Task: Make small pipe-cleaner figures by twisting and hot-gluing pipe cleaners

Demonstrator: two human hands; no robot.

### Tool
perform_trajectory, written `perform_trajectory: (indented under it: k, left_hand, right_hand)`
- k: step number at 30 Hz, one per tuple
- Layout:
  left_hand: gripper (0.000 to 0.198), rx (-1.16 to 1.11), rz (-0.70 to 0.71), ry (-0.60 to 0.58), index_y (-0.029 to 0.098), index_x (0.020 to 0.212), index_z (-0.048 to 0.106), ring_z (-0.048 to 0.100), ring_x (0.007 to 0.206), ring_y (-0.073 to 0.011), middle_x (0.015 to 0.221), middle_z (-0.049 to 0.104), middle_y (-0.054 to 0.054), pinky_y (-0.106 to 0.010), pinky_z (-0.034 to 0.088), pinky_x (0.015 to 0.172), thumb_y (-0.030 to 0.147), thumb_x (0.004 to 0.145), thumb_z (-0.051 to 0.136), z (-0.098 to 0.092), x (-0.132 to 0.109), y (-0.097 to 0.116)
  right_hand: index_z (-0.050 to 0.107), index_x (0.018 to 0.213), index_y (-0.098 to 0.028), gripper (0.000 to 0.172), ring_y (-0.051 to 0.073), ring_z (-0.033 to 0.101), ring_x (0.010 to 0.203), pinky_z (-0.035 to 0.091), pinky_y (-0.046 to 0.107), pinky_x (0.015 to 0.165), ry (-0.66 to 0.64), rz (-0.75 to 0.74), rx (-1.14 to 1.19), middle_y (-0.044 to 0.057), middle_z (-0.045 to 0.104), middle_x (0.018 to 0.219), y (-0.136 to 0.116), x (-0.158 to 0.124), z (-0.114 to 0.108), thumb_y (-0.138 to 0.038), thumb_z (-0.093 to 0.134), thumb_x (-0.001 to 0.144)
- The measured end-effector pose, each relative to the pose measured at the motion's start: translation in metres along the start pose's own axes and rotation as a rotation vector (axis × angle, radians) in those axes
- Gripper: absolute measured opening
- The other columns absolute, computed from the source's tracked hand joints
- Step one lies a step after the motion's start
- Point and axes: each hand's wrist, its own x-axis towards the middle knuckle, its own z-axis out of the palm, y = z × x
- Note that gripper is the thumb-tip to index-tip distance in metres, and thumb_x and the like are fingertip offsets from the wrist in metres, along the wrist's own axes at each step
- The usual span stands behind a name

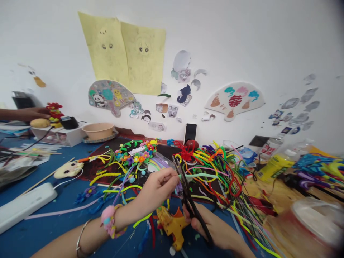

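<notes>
My left hand [161, 184] pinches one end of a pale green pipe cleaner [201, 175], which stretches out to the right. In my right hand [208, 222] is a pair of black scissors [192, 206], with the blades pointing up and crossing the pipe cleaner close to my left fingertips. Whether the blades touch it, I cannot tell. Just below my hands lies a yellow glue gun [172, 224]. Behind them spreads a heap of colourful pipe cleaners [206, 157], with a cluster of pipe-cleaner flowers [145, 156] to the left.
A phone [190, 132] leans on the wall. At left are a white power strip [27, 204], a peach bowl [98, 130] and another person's hand [37, 114] by a red figure. A yellow bottle [278, 165] and a blurred plastic tub [311, 225] stand at right.
</notes>
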Motion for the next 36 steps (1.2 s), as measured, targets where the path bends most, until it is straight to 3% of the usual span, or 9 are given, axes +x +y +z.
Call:
perform_trajectory:
  k: [9,14,23,28,31,36]
  left_hand:
    - [0.026,-0.098,-0.040,-0.016,0.018,0.067,0.046,0.029,0.039,-0.0051,0.046,0.038,0.009,-0.016,0.023,0.039,0.033,0.089,0.046,0.002,0.001,-0.007]
    - [0.027,-0.115,-0.039,-0.021,0.018,0.066,0.046,0.027,0.036,-0.0049,0.044,0.036,0.010,-0.017,0.022,0.038,0.033,0.088,0.047,0.000,0.003,-0.007]
    - [0.029,-0.179,-0.083,-0.027,0.018,0.062,0.043,0.025,0.035,-0.0041,0.042,0.033,0.010,-0.016,0.019,0.036,0.034,0.086,0.049,-0.003,0.007,-0.008]
    - [0.027,-0.236,-0.171,0.002,0.019,0.062,0.043,0.023,0.034,-0.0037,0.040,0.029,0.011,-0.015,0.016,0.035,0.034,0.084,0.050,-0.004,0.010,-0.007]
    - [0.026,-0.256,-0.202,0.012,0.019,0.062,0.043,0.022,0.033,-0.0032,0.040,0.030,0.011,-0.015,0.016,0.034,0.033,0.083,0.050,-0.005,0.012,-0.007]
    - [0.024,-0.273,-0.218,-0.080,0.018,0.069,0.049,0.022,0.032,-0.0030,0.041,0.035,0.011,-0.015,0.018,0.033,0.037,0.083,0.051,-0.004,0.014,-0.010]
  right_hand:
    - [0.045,0.092,-0.019,0.055,0.016,0.041,0.075,0.045,0.028,0.072,0.011,-0.007,0.061,0.003,0.043,0.086,0.008,0.002,0.018,-0.069,0.022,0.086]
    - [0.045,0.090,-0.020,0.055,0.016,0.040,0.072,0.045,0.027,0.067,-0.026,0.006,0.117,0.001,0.042,0.080,0.000,0.002,0.012,-0.070,0.024,0.084]
    - [0.048,0.089,-0.020,0.045,0.015,0.039,0.068,0.044,0.026,0.068,0.027,0.049,0.133,0.001,0.044,0.078,-0.006,0.000,0.013,-0.061,0.030,0.089]
    - [0.047,0.078,-0.019,0.047,0.012,0.037,0.063,0.041,0.021,0.061,0.108,0.146,0.131,-0.001,0.042,0.070,0.001,0.000,0.019,-0.061,0.028,0.090]
    - [0.051,0.084,-0.019,0.040,0.015,0.045,0.071,0.044,0.023,0.068,0.165,0.143,0.096,0.001,0.051,0.076,0.007,0.004,0.019,-0.056,0.037,0.089]
    - [0.056,0.088,-0.017,0.027,0.016,0.054,0.070,0.046,0.026,0.065,0.369,0.263,0.011,0.001,0.059,0.077,0.030,0.013,0.007,-0.044,0.051,0.084]
